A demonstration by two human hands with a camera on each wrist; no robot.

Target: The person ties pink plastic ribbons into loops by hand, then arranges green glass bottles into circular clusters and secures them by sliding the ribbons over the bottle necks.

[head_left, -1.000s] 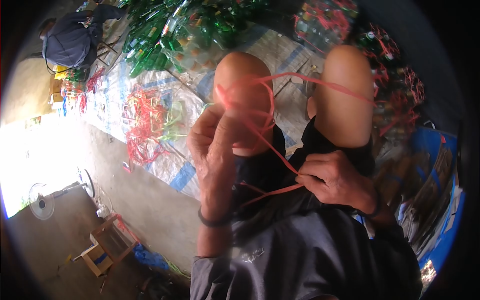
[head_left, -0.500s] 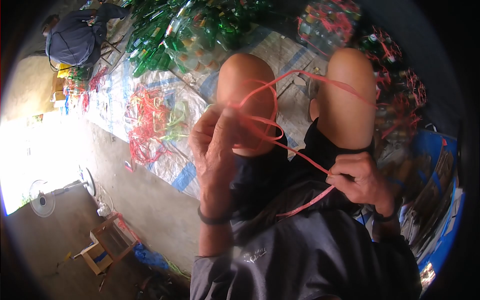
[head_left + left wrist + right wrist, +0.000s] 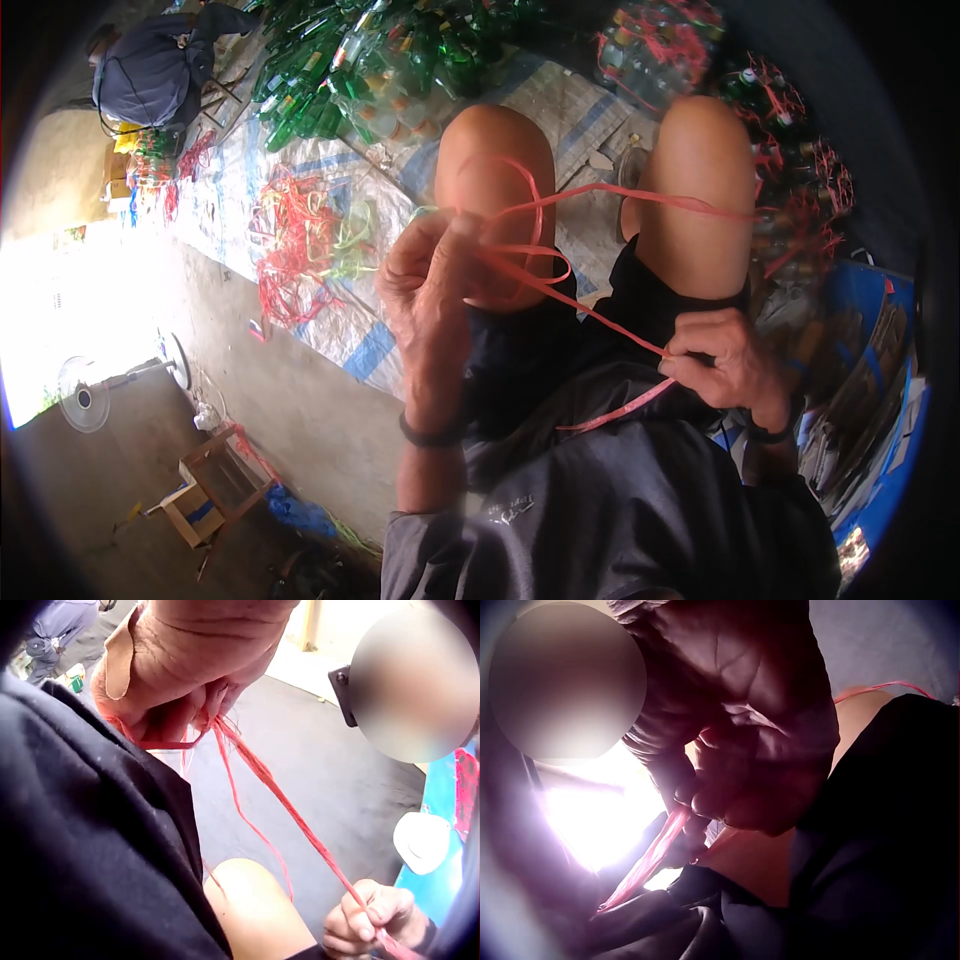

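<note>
Pinching red ribbon in the grip of both left hand and right hand, pulled straight between them above the lap (looping loosely, too, before the left knee). Blocked in part by the legs: a striped sheet with a red tangle on it, beside heaped green bottles.

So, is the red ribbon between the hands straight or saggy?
Straight: the red ribbon runs from left fingers to right fingers with no clear sag.

Pinkish-red strip, blue-striped white sheeting, green bottles, dark grey shirt.
</note>
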